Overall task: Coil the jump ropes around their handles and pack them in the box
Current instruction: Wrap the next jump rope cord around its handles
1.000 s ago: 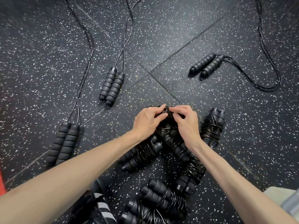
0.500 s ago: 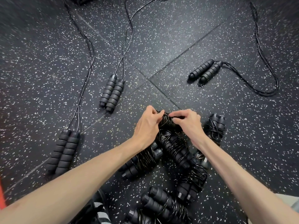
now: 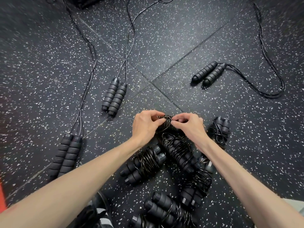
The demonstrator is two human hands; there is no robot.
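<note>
On the floor (image 3: 213, 38) at the far left lies a loose rope (image 3: 67, 155), its two ribbed foam handles side by side and its cord running away from me. A second loose pair (image 3: 114, 97) sits further in, cord trailing off too. My left hand (image 3: 144, 127) pinches the top of the bundle (image 3: 166, 125) I am working on, thumb and forefinger curled onto the wraps. My right hand (image 3: 189, 125) pinches the same spot from the other side, fingertips clamped on a strand.

The cord looks thin, glossy and springy, so I judge it wants to uncoil unless the end is tucked tight. It looks slick; the foam handles should grip better and feel light, so I would hold there to carry it.

Near me lie coiled bundles (image 3: 146, 163), black cord wound round paired handles, some loops standing loose. Another coiled one (image 3: 219, 130) rests just right of my right wrist. At the far right a third loose rope (image 3: 209, 72) waits, cord looping out. I cannot pick out the box.
</note>
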